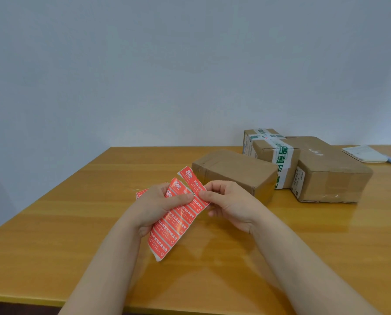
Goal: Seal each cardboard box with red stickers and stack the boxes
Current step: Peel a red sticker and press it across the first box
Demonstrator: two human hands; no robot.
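Fingers: both hands pinched the red sticker sheet (174,220), right hand (226,204) peeling one strip beside left hand (154,206).
Advice: peel slowly, keeping the strip flat.

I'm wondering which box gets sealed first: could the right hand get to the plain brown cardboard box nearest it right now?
Probably yes. The plain brown cardboard box lies just beyond the right hand with nothing between them, though its fingers are pinching a red sticker.

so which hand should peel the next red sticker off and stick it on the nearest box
Probably the right hand: its fingertips already pinch the top sticker's edge, and the nearest box sits just beyond it. The left hand holds the sticker sheet.
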